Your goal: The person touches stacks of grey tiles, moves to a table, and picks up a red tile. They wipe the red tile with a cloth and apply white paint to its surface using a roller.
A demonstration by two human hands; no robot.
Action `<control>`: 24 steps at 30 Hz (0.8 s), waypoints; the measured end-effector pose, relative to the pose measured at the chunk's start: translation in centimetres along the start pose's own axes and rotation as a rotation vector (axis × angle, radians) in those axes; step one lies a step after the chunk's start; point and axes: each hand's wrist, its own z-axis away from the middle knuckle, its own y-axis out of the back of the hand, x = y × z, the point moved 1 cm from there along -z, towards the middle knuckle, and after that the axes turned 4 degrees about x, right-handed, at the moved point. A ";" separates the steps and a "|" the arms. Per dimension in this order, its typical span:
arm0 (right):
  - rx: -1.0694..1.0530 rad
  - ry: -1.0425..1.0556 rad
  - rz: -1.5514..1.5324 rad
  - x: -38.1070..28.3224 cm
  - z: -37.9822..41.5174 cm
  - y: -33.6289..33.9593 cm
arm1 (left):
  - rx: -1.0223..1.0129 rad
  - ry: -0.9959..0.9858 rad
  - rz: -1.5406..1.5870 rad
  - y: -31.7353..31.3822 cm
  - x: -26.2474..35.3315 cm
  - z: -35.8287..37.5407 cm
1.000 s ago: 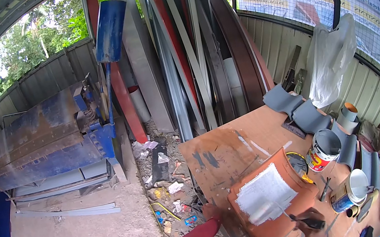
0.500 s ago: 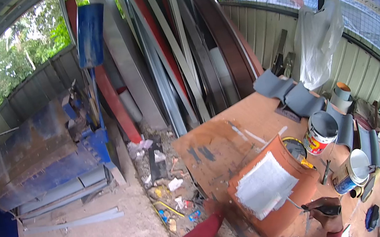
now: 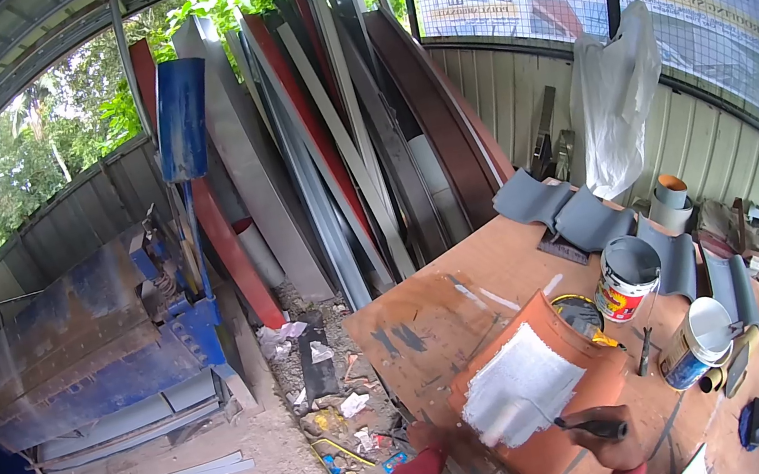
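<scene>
An orange curved roof tile [image 3: 593, 382] lies on the wooden table, with a rough-edged white painted patch [image 3: 523, 379] over its middle. My right hand [image 3: 611, 445] is closed around the black handle of a paint roller [image 3: 587, 424]. Its thin metal rod reaches onto the white patch, where the white head blends into the paint. My left hand [image 3: 425, 435], below a maroon sleeve, is at the table's left edge, beside the tile. Its fingers are too dark and small to make out.
A paint can [image 3: 627, 280] and a white bucket [image 3: 698, 343] stand right of the tile. Grey roof tiles [image 3: 589, 215] line the table's [image 3: 412, 307] back. Long metal sheets [image 3: 313, 147] lean behind; a blue machine [image 3: 101, 327] stands left on the concrete floor.
My right hand has moved up and left with the paint roller, bringing its rod farther over the white patch. The head view has tilted upward a little. My left hand stays by the table edge.
</scene>
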 end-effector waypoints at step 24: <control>-0.040 -0.140 -0.096 -0.7 0.5 2.6 | -0.418 -0.512 -0.562 0.6 -0.5 -1.2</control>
